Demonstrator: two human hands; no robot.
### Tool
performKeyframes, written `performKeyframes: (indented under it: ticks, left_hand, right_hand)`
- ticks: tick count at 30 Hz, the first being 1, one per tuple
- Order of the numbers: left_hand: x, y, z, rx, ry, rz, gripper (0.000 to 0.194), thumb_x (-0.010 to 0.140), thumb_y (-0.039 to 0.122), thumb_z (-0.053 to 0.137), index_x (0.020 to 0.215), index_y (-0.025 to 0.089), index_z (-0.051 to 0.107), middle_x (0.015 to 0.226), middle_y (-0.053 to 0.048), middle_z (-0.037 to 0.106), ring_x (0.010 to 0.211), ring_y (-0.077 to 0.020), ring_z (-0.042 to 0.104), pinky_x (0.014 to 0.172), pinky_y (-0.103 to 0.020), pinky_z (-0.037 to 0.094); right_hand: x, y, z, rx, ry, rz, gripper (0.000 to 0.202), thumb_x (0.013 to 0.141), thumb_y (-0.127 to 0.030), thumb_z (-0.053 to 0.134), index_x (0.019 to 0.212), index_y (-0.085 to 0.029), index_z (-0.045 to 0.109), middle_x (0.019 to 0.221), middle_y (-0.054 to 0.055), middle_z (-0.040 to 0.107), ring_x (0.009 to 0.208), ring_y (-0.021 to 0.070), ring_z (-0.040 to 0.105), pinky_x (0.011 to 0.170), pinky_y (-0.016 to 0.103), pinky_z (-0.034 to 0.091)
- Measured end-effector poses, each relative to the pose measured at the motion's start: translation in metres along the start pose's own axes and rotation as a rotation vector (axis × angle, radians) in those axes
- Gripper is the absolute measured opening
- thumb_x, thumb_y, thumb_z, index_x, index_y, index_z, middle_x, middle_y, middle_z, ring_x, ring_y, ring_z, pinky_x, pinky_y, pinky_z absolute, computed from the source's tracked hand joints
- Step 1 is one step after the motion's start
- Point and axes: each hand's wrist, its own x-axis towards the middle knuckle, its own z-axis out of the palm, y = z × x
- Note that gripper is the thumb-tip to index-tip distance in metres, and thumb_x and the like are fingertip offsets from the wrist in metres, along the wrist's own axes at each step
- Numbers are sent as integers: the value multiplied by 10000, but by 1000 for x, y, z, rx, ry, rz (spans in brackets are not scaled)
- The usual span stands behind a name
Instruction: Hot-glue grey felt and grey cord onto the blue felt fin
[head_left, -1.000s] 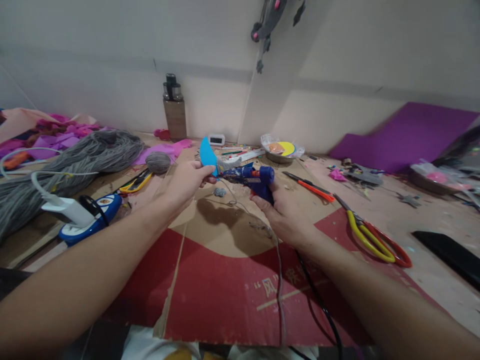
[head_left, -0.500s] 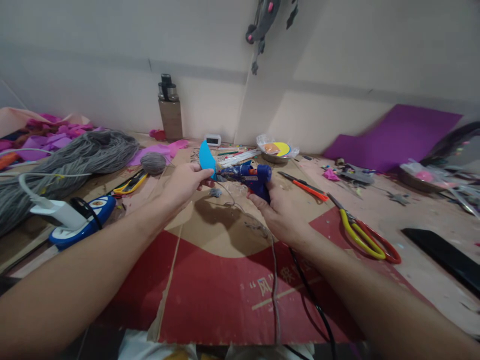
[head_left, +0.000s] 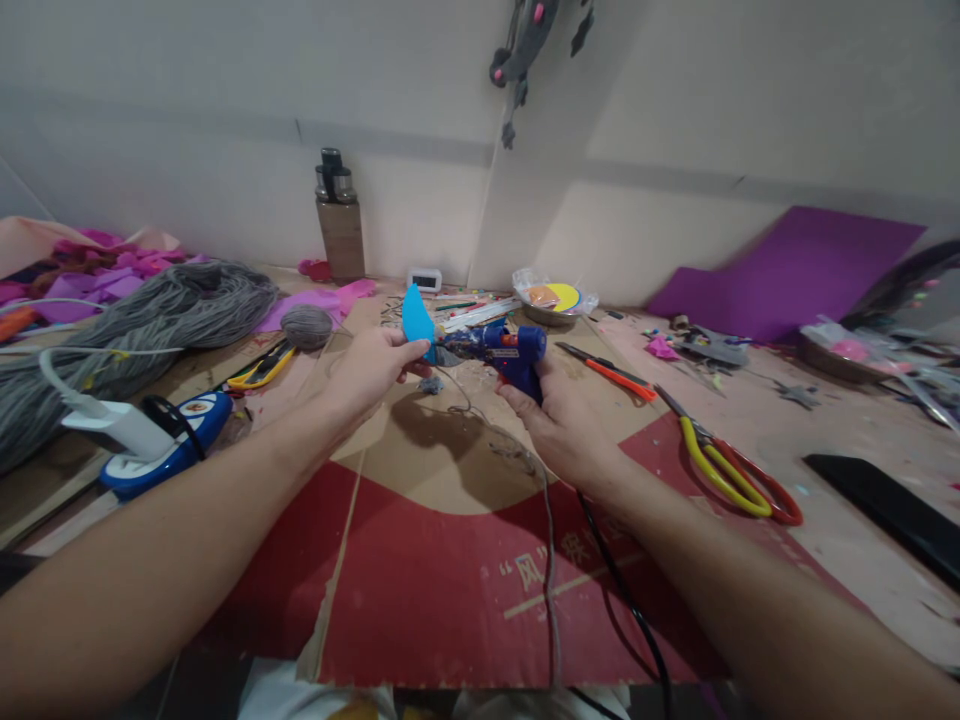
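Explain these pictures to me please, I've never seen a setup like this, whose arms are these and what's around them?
There is no machine here. These are one person's bare hands and forearms, seen through a camera worn on the head, looking forward and down. The left hand pinches a curved blue piece. The right hand grips a blue glue gun, pointed toward that piece; whether they touch is hard to tell. Below lies a red and tan cardboard sheet. To the right are scissors with yellow and red handles; to the left, a bundle of grey yarn.
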Motion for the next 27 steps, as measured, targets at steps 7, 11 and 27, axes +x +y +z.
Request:
performKeyframes:
  ticks: [7, 11, 27]
  left_hand:
    - [-2, 1, 1, 61, 7, 11, 185, 730, 320, 661, 673, 148, 698, 610, -68, 698, 561, -137, 599, 508, -234, 339]
    - [0, -3, 1, 64, -20, 39, 182, 741, 320, 657, 694, 152, 709, 613, -63, 697, 537, -126, 575, 510, -238, 347]
    - [-1, -4, 2, 68, -43, 44, 172, 746, 319, 651, 722, 155, 695, 631, -59, 696, 556, -131, 593, 525, -243, 360]
  right_hand:
    - [0, -1, -2, 3, 9, -6, 469, 923, -335, 479, 1371, -206, 422, 1257, 128, 631, 1108, 284, 614, 932, 449, 492]
    - [0, -1, -2, -1, 24, -21, 473, 924, -312, 480, 1380, -201, 422, 1254, 132, 631, 1089, 275, 619, 928, 439, 493]
    - [1, -1, -3, 29, 51, 41, 437, 920, -332, 487, 1338, -208, 456, 1087, 119, 650, 923, 260, 628, 823, 440, 509]
